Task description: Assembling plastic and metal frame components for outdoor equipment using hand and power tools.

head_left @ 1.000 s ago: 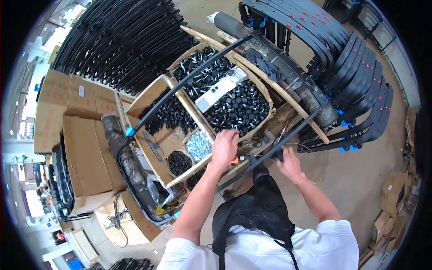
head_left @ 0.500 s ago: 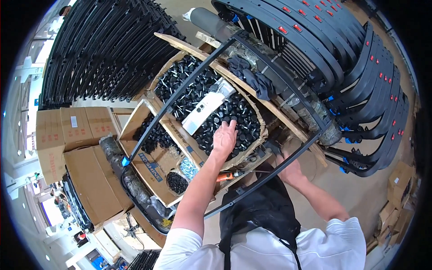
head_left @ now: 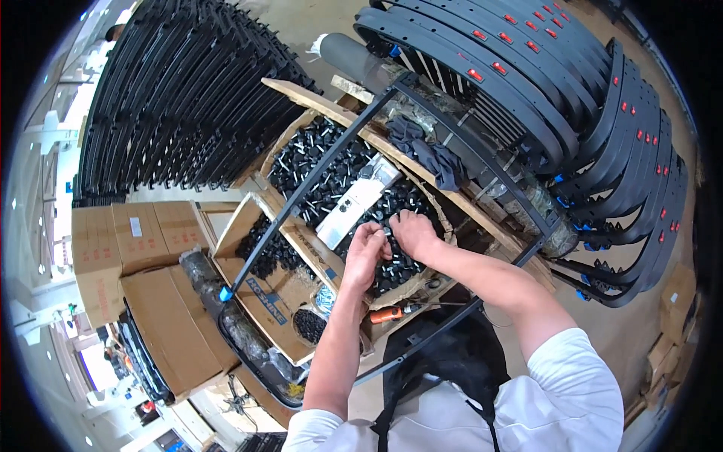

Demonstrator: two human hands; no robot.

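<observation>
Both my hands are over a wooden bin (head_left: 292, 235) filled with black round-headed threaded feet (head_left: 312, 154) with metal studs. My left hand (head_left: 367, 255) has its fingers drawn together near the pile's front; a small piece shows at the fingertips, too small to make out. Close beside it on the right, my right hand (head_left: 414, 233) is curled with its fingertips down at the pile, and what they hold is hidden. A long white card-like piece (head_left: 350, 211) lies on the feet. Across the bin stretches a black metal frame (head_left: 320, 169) with a blue corner cap.
An orange power screwdriver (head_left: 386, 315) lies at the bin's near edge. Small dark screws (head_left: 309, 326) fill a round container beside it. Cardboard boxes (head_left: 177, 309) stand left. Stacked black frames (head_left: 188, 98) and curved black parts (head_left: 482, 90) rise behind. Dark cloth (head_left: 429, 154) hangs on a plank.
My right hand has come from beyond the frame's right side, low by the bin, to the pile beside my left hand. My left hand has drawn back slightly and its fingers have closed.
</observation>
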